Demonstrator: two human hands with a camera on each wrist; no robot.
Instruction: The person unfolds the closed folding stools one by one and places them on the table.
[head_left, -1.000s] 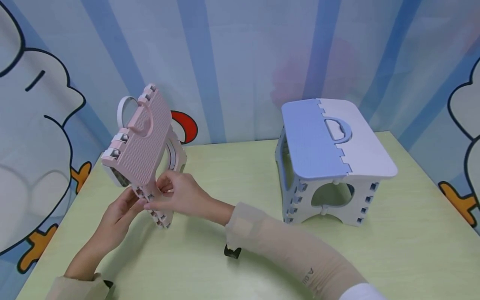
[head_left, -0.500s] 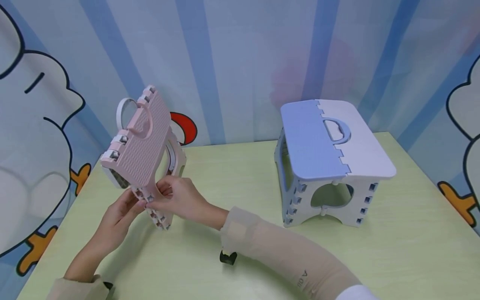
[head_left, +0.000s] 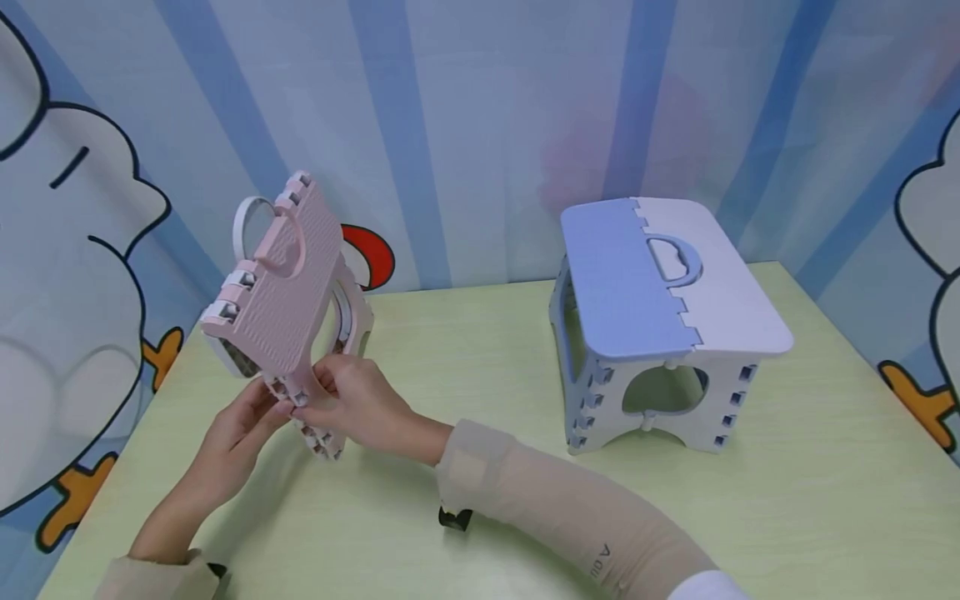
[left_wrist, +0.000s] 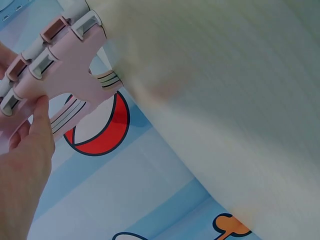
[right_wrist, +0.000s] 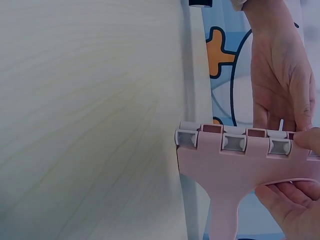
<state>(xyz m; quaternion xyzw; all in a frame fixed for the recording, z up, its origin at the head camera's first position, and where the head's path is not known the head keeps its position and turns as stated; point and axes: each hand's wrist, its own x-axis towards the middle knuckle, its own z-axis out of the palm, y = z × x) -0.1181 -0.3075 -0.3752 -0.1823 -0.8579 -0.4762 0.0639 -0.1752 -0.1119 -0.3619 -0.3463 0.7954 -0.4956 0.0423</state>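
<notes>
A pink-and-white folding stool (head_left: 292, 292), partly folded, is tilted at the left of the head view, its looped handles up. My right hand (head_left: 360, 404) grips its near leg panel, fingers curled into the panel's opening and thumb by the hinge joints. With its thumb near the right thumb, my left hand (head_left: 228, 442) holds the same hinged edge from the other side; some of its fingers are hidden behind the stool. In the right wrist view, the hinge row of the pink stool (right_wrist: 225, 165) shows close up between both hands.
A blue-and-white folding stool (head_left: 630, 283) stands unfolded on the right of the pale green table (head_left: 480, 358). Behind the table hangs a blue striped curtain (head_left: 480, 142) with cartoon figures. A black wrist device (head_left: 455, 518) shows under the right cuff.
The right forearm and cuff have shifted slightly left and down, while the right hand keeps its grip. The pink stool and the left hand look almost unmoved.
</notes>
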